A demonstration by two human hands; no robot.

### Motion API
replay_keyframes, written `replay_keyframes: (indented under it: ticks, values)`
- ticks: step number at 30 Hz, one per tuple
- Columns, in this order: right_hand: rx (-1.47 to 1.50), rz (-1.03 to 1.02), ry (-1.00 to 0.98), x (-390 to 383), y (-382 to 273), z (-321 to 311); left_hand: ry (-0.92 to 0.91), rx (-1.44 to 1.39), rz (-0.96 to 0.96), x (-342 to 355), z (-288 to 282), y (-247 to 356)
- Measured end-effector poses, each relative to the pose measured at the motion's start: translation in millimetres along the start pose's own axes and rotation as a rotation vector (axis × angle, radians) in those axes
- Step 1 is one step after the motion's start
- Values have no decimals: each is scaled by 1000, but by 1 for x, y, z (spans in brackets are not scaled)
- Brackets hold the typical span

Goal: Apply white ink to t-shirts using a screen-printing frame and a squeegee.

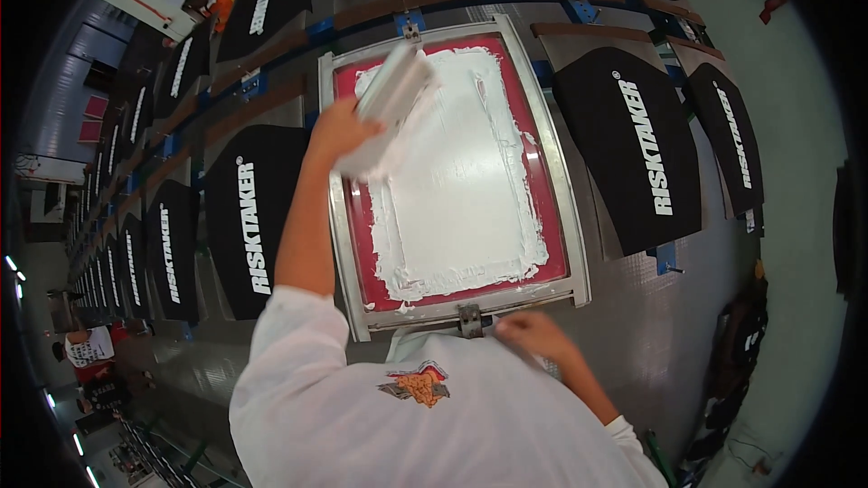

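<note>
In front of me lies a screen printing frame (568,217) with a metal rim and a red-edged mesh. Thick white ink (461,172) covers its middle, piled in ridges around the border. My left hand (346,136) is closed around a wide squeegee (391,113), tilted over the upper left of the screen and blurred by motion; white ink coats its edge. At the frame's near edge, beside a metal clamp (470,321), my right hand (535,334) has its fingers curled. What those fingers hold, if anything, is hidden.
Black fabric pieces with white lettering lie on boards along both sides, such as one black piece (633,145) at the right and another (253,208) at the left. Blue brackets (586,11) line the rail behind. A person (90,348) stands far left.
</note>
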State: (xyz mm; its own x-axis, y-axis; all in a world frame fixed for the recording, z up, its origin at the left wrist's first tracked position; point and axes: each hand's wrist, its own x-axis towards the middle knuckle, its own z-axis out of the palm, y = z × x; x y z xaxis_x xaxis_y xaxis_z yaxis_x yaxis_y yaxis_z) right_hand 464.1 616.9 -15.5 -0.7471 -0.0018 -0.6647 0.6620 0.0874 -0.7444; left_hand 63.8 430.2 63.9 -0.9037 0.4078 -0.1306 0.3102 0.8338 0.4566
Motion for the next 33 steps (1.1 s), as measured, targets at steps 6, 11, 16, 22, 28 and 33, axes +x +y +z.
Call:
replay_keyframes:
  ticks: [6,11,16,22,28,33]
  values:
    - [-186,-49,-60,18,10,45,215,362,335,86,52,20]
    - [-304,-95,32,20,15,56,428,301,443,5,125,-13]
    - [-267,-216,97,25,21,51,76,228,374,-82,58,40]
    - [-333,-226,-17,32,15,36,-115,28,257,-191,40,70]
    - [-203,-548,19,-20,-61,-10,-131,77,246,-237,78,56]
    - [-1002,-1049,487,47,-78,-28,-192,159,241,-231,91,62]
